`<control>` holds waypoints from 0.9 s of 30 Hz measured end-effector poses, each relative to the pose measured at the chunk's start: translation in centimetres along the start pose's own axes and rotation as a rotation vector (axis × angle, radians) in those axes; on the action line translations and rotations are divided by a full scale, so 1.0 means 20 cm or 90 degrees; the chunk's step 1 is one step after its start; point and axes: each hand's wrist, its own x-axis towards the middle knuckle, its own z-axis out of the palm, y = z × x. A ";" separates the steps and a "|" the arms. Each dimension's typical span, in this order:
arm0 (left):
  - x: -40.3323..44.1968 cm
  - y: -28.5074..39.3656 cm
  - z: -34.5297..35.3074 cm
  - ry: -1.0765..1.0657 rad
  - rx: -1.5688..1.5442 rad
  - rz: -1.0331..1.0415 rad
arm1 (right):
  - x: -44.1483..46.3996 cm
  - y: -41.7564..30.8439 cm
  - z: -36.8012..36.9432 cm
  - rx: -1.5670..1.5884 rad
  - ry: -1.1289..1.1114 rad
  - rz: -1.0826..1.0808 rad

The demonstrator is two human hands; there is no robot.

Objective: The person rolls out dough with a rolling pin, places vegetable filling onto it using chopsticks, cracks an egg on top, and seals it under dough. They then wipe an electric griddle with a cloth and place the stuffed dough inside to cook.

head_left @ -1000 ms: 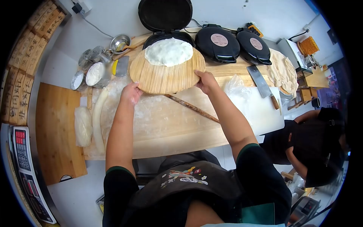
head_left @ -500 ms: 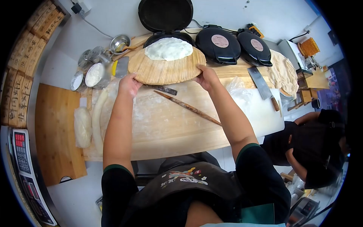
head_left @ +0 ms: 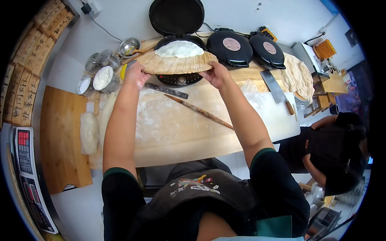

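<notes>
Both hands hold a woven tray [head_left: 177, 67] by its near edge, left and right. My left hand [head_left: 136, 73] is closed on its left side, and my right hand [head_left: 217, 75] grips the right side. A flat white sheet of dough [head_left: 179, 49] lies on the far part of the tray. The tray tilts away from me above an open electric griddle [head_left: 181, 80], whose black lid [head_left: 177, 17] stands raised behind. Most of the griddle's lower plate is hidden by the tray.
Two closed black griddles [head_left: 230, 47] stand to the right. A cleaver [head_left: 274, 85] lies on a white board [head_left: 277, 116]. A rolling pin [head_left: 200, 112] and a dark flat bar [head_left: 167, 90] rest on the floured table. Flour jars [head_left: 105, 78] and wrapped dough [head_left: 89, 132] are left; a person [head_left: 329, 150] stands at right.
The tray has tipped, its near edge rising and moving away from me over the griddle. The griddle's front panel has come into view below it. The dough is still on the tray.
</notes>
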 end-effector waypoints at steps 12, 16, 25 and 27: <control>-0.77 0.13 -0.28 -0.063 0.018 0.027 | -0.85 0.18 0.08 0.016 -0.105 0.081; -1.44 0.12 -0.41 0.053 0.057 0.038 | -1.22 0.48 -0.07 -0.202 -0.219 0.211; -1.96 -0.51 -1.19 0.158 0.003 0.080 | -1.21 0.63 -0.37 -0.851 -0.230 -0.183; -2.02 -0.73 -1.42 0.131 0.111 0.167 | -1.08 0.65 -0.43 -1.009 -0.221 -0.404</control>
